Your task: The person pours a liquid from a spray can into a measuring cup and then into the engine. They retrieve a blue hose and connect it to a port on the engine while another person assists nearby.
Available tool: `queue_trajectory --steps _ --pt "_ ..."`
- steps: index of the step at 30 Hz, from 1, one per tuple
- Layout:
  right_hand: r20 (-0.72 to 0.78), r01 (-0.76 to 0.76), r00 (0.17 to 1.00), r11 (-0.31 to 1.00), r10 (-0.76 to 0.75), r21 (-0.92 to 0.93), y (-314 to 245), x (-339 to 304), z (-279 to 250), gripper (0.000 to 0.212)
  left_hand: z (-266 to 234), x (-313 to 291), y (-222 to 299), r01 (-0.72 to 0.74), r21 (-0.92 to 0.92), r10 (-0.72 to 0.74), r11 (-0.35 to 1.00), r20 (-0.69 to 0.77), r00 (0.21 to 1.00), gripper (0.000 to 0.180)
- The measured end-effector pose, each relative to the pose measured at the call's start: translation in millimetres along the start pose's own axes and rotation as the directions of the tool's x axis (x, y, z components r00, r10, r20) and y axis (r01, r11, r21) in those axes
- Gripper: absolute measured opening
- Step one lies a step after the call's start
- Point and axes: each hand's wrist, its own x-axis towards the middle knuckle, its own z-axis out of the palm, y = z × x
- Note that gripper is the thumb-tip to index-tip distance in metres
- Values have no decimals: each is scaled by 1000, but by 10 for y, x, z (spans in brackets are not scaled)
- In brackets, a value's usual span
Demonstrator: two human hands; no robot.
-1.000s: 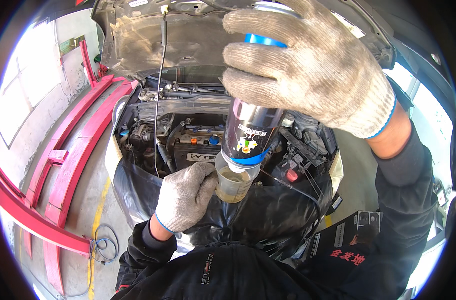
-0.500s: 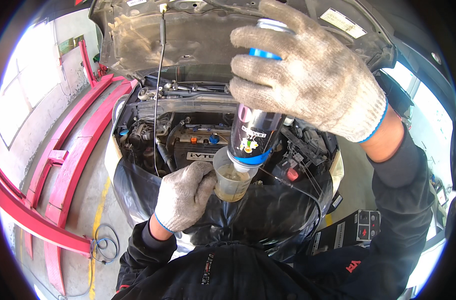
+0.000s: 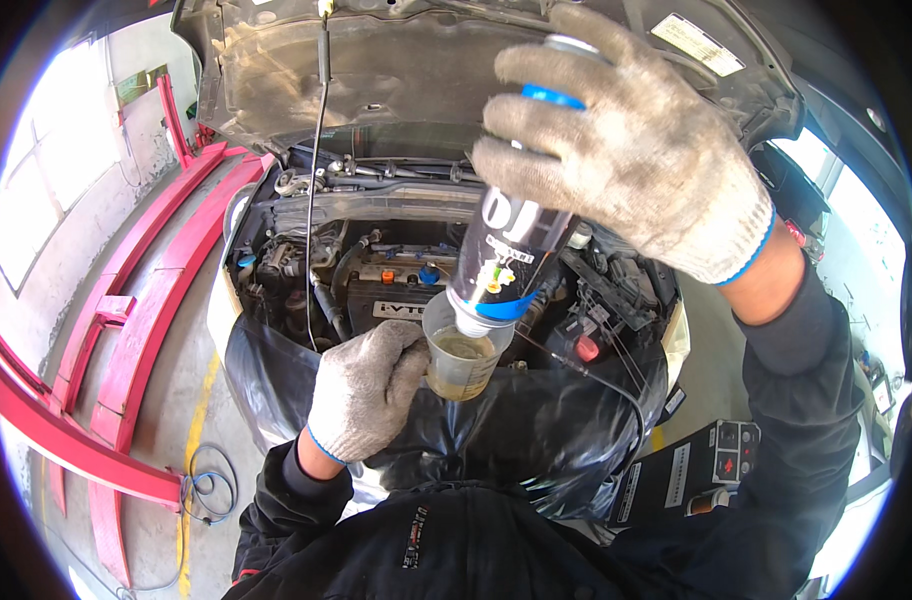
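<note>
My gloved left hand (image 3: 371, 385) is closed at the left side of a clear plastic measuring cup (image 3: 463, 372), holding it up over the front of the car. Yellowish liquid stands in the cup. In my gloved right hand (image 3: 626, 150) is a dark bottle (image 3: 503, 255) with blue bands, tipped mouth down and leaning, its neck (image 3: 481, 325) inside the cup's rim. The fingers wrap round the bottle's upper end and hide part of it. Behind the cup lies the open engine bay, with the engine cover (image 3: 386, 300) partly hidden.
The raised hood (image 3: 276, 70) spans the top, with a cable (image 3: 316, 200) hanging from it. Black sheeting (image 3: 426, 440) covers the car's front. A red vehicle lift (image 3: 136, 370) stands at left. A black box with a control panel (image 3: 701, 465) sits at lower right.
The bottle and my right hand have shifted slightly right, and the bottle leans more. The liquid in the cup now shows a calmer surface. My left hand has barely moved.
</note>
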Motion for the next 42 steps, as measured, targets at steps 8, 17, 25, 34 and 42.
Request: queue_trajectory --steps 8,17,25,34,42 --pt "350 317 924 -202 -156 -927 61 18 -7 37 1 66 -61 30 -5 -30 1000 5 1000 17" --pt "197 183 975 -139 -97 -973 196 -184 99 56 14 85 -150 25 4 -25 1000 -3 1000 17" --pt "286 231 938 -262 -195 -937 146 -100 -17 57 25 111 -136 -15 12 15 1000 -22 1000 17" --pt "430 326 750 -284 -502 -901 404 33 -133 34 47 117 -122 -10 3 10 1000 -19 1000 17" --pt "379 317 869 -229 -318 -920 204 -5 -46 35 51 138 -150 11 13 -11 1000 -10 1000 17"
